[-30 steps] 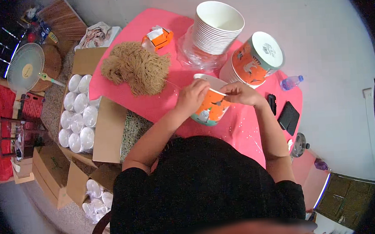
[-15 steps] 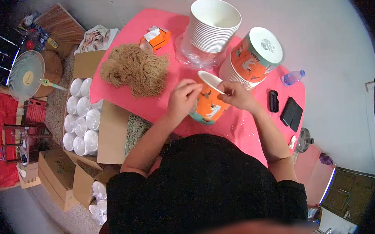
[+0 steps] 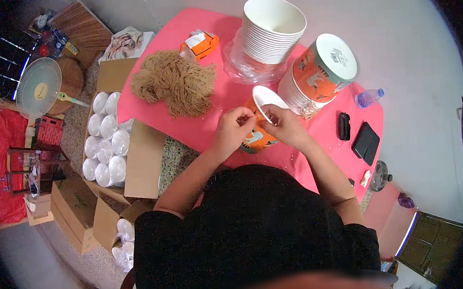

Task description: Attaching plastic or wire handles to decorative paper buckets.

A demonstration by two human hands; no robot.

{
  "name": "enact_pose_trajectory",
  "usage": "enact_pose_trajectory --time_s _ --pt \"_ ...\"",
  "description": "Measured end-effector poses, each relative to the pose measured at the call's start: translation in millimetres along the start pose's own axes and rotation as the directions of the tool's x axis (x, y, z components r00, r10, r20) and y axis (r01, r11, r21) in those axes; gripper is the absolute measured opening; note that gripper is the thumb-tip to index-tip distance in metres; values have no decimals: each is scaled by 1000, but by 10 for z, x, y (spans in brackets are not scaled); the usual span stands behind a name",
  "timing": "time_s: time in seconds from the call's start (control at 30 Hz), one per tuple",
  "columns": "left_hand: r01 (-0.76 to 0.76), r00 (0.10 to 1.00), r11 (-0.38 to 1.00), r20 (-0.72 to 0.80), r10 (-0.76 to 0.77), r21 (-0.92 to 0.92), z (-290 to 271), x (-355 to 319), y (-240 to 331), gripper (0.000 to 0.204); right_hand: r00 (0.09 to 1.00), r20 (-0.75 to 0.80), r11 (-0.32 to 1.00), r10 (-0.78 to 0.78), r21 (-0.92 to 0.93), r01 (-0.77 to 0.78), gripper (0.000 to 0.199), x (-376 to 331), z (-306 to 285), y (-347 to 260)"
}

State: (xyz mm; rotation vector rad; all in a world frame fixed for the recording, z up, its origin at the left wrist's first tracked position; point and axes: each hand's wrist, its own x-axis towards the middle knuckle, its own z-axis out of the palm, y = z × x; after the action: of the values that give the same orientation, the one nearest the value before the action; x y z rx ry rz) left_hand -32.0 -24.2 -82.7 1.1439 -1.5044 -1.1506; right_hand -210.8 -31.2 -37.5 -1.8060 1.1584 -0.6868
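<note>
An orange paper bucket (image 3: 259,140) with a white rim and animal pictures stands tilted on the pink-covered table, close to my body. My left hand (image 3: 234,129) is at its left side, thumb and fingertips pinched together. At the near part of the rim, my right hand (image 3: 286,126) has its fingers closed in a pinch. Whatever lies between the fingertips is too small to make out. A heap of tan string (image 3: 177,87) lies beyond my left hand. Past the bucket rise a stack of white-rimmed buckets (image 3: 272,41) and an upside-down stack (image 3: 315,81).
An orange tissue pack (image 3: 202,46) lies by the string. On the right of the table (image 3: 229,102) are a water bottle (image 3: 369,98), a black case (image 3: 344,126) and a dark flat folder (image 3: 365,143). Cardboard boxes (image 3: 142,160) of wrapped white cups and a fan (image 3: 40,88) stand left.
My hands have come closer together at the bucket's rim, the right one shifting toward the near side. The whole view has shifted slightly, and the bucket stays at about the same place.
</note>
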Motion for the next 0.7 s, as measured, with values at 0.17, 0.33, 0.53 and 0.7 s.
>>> enact_pose_trajectory --time_s 0.17,0.33,0.53,0.7 --pt "-32 999 993 -1 32 114 15 27 -7 7 1000 4 998 -9 -64 9 30 2 28 25" --pt "-108 994 978 24 106 179 -7 33 12 10 1000 9 999 -6 -42 7 32 -11 41 28" --pt "14 997 993 67 -22 115 -47 -30 71 6 994 8 990 -110 -88 111 30 -37 62 -48" --pt "16 996 986 82 -30 166 -147 -176 134 7 976 130 975 -173 165 151 24 -79 123 62"
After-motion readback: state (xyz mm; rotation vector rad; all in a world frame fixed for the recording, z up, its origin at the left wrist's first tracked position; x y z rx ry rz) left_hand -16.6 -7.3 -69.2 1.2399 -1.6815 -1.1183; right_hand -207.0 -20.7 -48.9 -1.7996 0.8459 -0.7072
